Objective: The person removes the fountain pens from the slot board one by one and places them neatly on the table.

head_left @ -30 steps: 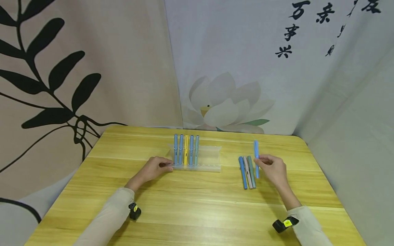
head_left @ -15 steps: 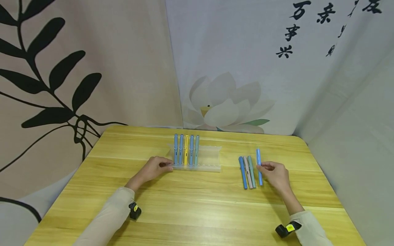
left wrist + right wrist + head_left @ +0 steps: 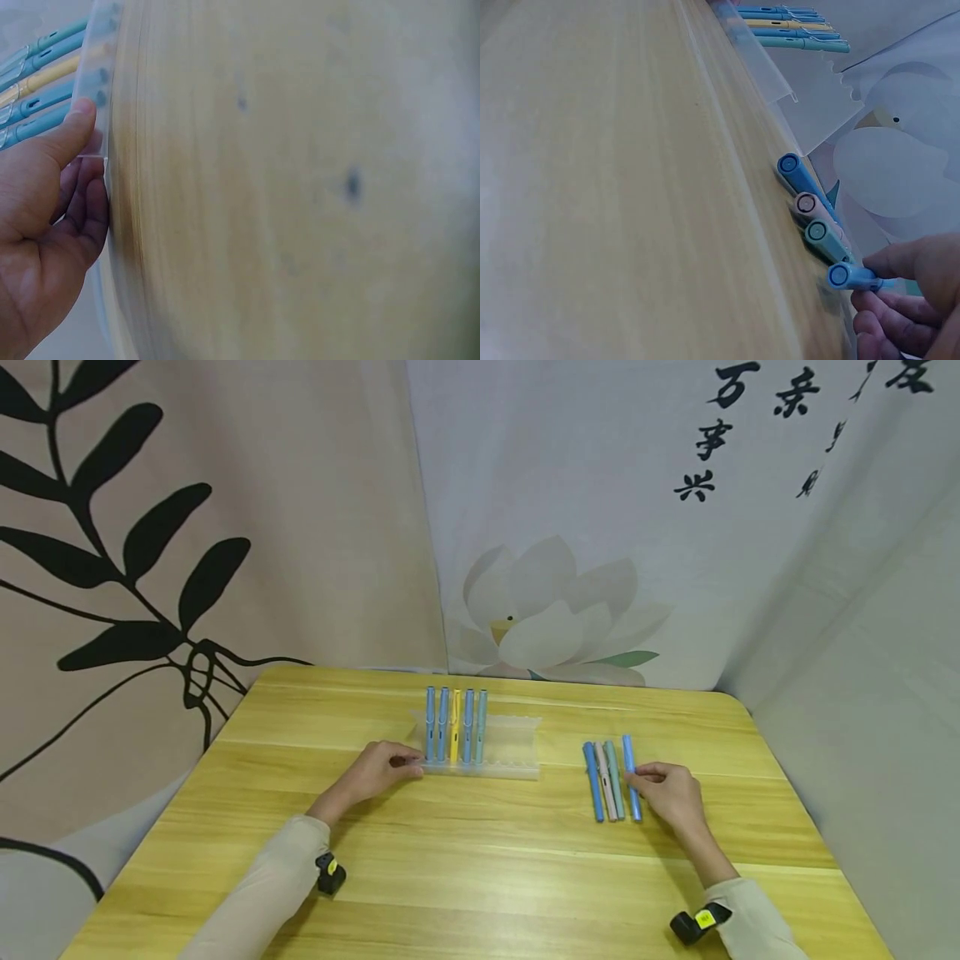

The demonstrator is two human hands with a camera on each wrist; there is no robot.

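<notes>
A clear plastic pen rack (image 3: 512, 770) stands toward the back of the table, with several pens upright in its left part: blue ones, a yellow pen (image 3: 454, 727) and a green one at the right of the row. My left hand (image 3: 381, 767) grips the rack's left end between thumb and fingers, as the left wrist view also shows. On the right, my right hand (image 3: 671, 789) pinches a light blue pen (image 3: 628, 752) between thumb and fingertips, low at the table. Left of it lie a blue pen (image 3: 593, 781), a pinkish-grey pen (image 3: 606, 781) and a green pen (image 3: 615, 781) side by side.
The wooden table (image 3: 480, 868) ends at a printed curtain (image 3: 345, 527) behind the rack. A pale cloth (image 3: 862, 677) hangs along the right side. Each wrist carries a small black camera (image 3: 330, 874).
My right hand has brought the light blue pen down and toward me, beside the three lying pens; it was tipped higher and nearer them before. My left hand stays on the rack.
</notes>
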